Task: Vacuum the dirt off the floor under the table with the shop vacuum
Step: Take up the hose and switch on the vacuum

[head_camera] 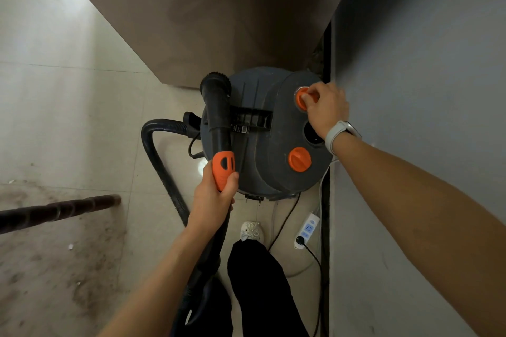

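from up here i see my right arm stretched forward from the right edge, a pale watch (341, 133) on the wrist; my right hand (325, 109) bends down over the shop vacuum (262, 131), its fingers curled and pinching the far orange knob (302, 98) on the lid; a second orange knob (299, 159) sits nearer to me on the same lid, untouched; a dark round opening lies between the two knobs, partly hidden by my wrist; my left arm reaches up from the bottom of the view, and my left hand (216, 197) is wrapped tight around the orange grip (224, 169) of the black wand (216, 109), thumb on the right side of it; the wand points away from me, its round nozzle end lying over the left part of the vacuum lid; the ribbed black hose (158, 156) loops over the floor to the left of the vacuum; the vacuum stands on the tiled floor (68, 123), close against a grey wall (416, 63) on its right and a brown panel behind; dirt (54, 249) is spread over the tiles at lower left, around a dark turned table leg (57, 210); a white power strip (308, 230) lies by the wall with a black plug in it; my shoe (251, 231) shows below the vacuum.
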### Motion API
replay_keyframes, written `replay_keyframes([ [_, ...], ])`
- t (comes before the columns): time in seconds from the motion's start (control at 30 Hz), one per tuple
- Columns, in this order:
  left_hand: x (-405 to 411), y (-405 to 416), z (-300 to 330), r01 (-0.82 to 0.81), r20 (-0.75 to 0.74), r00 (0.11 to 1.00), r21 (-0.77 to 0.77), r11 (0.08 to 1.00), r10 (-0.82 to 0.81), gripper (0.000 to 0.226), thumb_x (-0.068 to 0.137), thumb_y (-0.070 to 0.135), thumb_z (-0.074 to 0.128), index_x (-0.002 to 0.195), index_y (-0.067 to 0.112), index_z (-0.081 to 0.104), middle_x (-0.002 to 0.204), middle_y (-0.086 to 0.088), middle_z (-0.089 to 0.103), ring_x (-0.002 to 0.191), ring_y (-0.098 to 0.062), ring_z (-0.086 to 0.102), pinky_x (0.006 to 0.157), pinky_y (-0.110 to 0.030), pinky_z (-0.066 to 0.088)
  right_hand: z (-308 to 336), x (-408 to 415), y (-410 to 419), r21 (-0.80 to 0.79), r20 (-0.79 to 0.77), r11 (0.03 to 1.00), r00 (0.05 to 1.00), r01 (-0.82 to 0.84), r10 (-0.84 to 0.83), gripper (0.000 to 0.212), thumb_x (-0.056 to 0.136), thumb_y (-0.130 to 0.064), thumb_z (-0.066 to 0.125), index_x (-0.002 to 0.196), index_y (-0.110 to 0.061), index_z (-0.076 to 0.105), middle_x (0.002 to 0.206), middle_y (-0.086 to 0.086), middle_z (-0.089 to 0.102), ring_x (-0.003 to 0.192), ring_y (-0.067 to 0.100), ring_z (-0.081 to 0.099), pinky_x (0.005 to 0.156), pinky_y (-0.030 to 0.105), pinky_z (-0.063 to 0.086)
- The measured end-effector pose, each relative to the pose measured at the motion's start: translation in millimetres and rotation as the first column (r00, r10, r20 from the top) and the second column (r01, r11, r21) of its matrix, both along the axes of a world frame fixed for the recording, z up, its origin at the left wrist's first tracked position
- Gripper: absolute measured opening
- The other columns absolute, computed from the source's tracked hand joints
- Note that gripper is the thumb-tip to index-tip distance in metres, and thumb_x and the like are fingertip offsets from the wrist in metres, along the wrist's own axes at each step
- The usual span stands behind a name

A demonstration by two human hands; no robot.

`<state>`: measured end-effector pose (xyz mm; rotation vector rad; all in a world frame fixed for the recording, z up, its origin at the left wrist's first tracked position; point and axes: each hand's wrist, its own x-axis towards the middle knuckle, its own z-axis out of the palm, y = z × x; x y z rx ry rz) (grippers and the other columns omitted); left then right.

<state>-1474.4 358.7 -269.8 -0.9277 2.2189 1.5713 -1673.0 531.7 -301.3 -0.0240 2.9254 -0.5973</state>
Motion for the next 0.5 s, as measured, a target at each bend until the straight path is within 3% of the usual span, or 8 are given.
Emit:
replay_keyframes([
  [0.23, 1, -4, 1, -0.014, -0.002, 1.0, 0.008, 1.0, 0.014, 0.035, 0.094, 0.026, 0.053, 0.124, 0.014, 0.04, 0.079, -0.01, 0.058, 0.062, -0.017, 0.058, 0.057, -0.025, 0.051, -1, 7, -5, -0.005, 0.034, 0.999, 0.998, 0.052, -0.052, 0.029, 0.095, -0.03, 0.049, 0.122, -0.018, 0.053, 0.128, 0.009, 0.048, 0.12, 0.029, 0.041, 0.095, 0.042, 0.034],
  [0.37, 5, -13, 8, -0.02, -0.016, 1.0, 0.039, 0.999, 0.02, 0.031, 0.094, 0.027, 0.053, 0.12, 0.019, 0.039, 0.083, -0.006, 0.059, 0.067, -0.016, 0.061, 0.059, -0.021, 0.05, 11, 53, -22, -0.306, -0.103, 0.95, 0.99, 0.06, -0.096, 0.035, 0.091, -0.024, 0.053, 0.124, -0.014, 0.05, 0.126, 0.01, 0.047, 0.118, 0.026, 0.045, 0.102, 0.046, 0.035],
  [0.5, 17, -30, 24, -0.064, -0.047, 0.997, 0.065, 0.996, 0.068, 0.021, 0.094, 0.029, 0.053, 0.111, 0.018, 0.047, 0.095, -0.007, 0.06, 0.081, -0.016, 0.061, 0.066, -0.018, 0.049, 23, 148, -52, -0.59, -0.016, 0.805, 0.997, -0.072, 0.077, 0.035, 0.087, -0.015, 0.053, 0.121, -0.005, 0.052, 0.112, 0.005, 0.049, 0.101, 0.013, 0.052, 0.091, 0.027, 0.044],
])
